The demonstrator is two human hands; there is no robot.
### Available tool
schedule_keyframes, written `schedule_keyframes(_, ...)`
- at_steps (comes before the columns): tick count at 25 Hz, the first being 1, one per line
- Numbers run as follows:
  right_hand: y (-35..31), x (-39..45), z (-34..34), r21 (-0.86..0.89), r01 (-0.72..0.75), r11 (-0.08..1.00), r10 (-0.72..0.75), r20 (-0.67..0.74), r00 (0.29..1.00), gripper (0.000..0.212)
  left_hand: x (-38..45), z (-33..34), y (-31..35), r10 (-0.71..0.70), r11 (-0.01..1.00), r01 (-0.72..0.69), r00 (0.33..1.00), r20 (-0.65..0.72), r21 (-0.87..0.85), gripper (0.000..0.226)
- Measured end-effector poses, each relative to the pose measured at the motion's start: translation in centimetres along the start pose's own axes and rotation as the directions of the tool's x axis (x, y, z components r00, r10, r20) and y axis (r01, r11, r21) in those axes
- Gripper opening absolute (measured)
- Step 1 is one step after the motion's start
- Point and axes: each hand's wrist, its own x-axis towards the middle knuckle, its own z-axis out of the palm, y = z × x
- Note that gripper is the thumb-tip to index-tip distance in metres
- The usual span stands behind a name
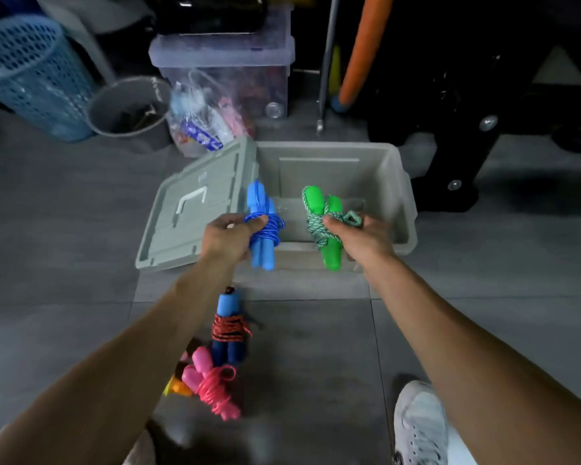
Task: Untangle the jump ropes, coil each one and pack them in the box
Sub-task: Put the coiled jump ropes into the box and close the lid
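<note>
My left hand (228, 238) grips a coiled blue jump rope (261, 226), its cord wound round both blue handles. My right hand (359, 238) grips a coiled green jump rope (322, 223) with a speckled cord round green handles. Both bundles hang over the near edge of the open grey box (396, 182), whose floor looks bare. On the floor nearer me lie a dark blue-handled rope wound with red-black cord (229, 327), a coiled pink rope (212, 380) and an orange-yellow piece (175, 387) partly hidden under my left forearm.
The box's grey lid (195, 209) leans open to the left. Behind stand a grey bucket (128, 109), a blue mesh basket (31, 72), a plastic bag (202, 119), a clear storage tub (228, 62) and black equipment (467, 129). A grey shoe (420, 427) is at the lower right.
</note>
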Motion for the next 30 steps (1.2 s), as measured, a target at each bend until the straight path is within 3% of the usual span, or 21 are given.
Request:
schedule_keyframes(4, -0.2, 4.7, 1.3, -0.014, -0.025, 1.000, 0.025, -0.007, 1.000, 0.040, 5.1, 3.4, 2.5, 0.045, 0.985, -0.039, 0.999, -0.031, 0.168, 0.025)
schedule_keyframes(6, -0.2, 6.1, 1.8, 0.071, -0.010, 0.997, 0.005, 0.069, 0.998, 0.035, 6.8, 4.5, 3.5, 0.171, 0.936, -0.132, 0.981, -0.091, 0.327, 0.011)
schedule_keyframes(8, 0.2, 6.8, 2.2, 0.087, -0.007, 0.996, -0.003, 0.120, 0.993, 0.038, 7.1, 5.1, 3.5, 0.289, 0.874, -0.214, 0.951, -0.113, 0.436, 0.013)
schedule_keyframes(11, 0.8, 6.0, 2.2, 0.095, 0.032, 0.995, -0.048, 0.173, 0.984, 0.020, 5.5, 4.4, 2.1, 0.331, 0.892, -0.313, 0.944, 0.001, 0.327, 0.021)
schedule_keyframes(14, 0.7, 3.2, 2.4, 0.081, 0.100, 0.992, -0.117, 0.249, 0.962, 0.024, 2.8, 1.8, 0.2, 0.277, 0.952, -0.281, 0.959, 0.054, 0.116, 0.027)
schedule_keyframes(17, 1.9, -0.9, 3.7, 0.011, 0.125, 0.992, -0.121, 0.347, 0.930, 0.021, -0.2, -1.9, -2.7, 0.203, 0.978, -0.203, 0.979, 0.016, 0.050, 0.038)
schedule_keyframes(23, 6.6, -6.9, 9.3, -0.154, 0.118, 0.981, -0.025, 0.501, 0.865, 0.020, -3.9, -10.8, -13.0, -0.037, 0.998, 0.029, 0.987, -0.158, -0.055, 0.024)
schedule_keyframes(28, 12.1, -8.2, 14.8, -0.254, 0.028, 0.967, 0.098, 0.469, 0.878, 0.013, -4.1, -15.6, -21.0, -0.252, 0.962, 0.210, 0.927, -0.277, -0.172, 0.006)
schedule_keyframes(30, 13.6, -7.6, 16.9, -0.296, -0.003, 0.955, 0.132, 0.417, 0.899, 0.032, -2.5, -16.5, -23.3, -0.334, 0.942, 0.314, 0.860, -0.386, -0.117, 0.022)
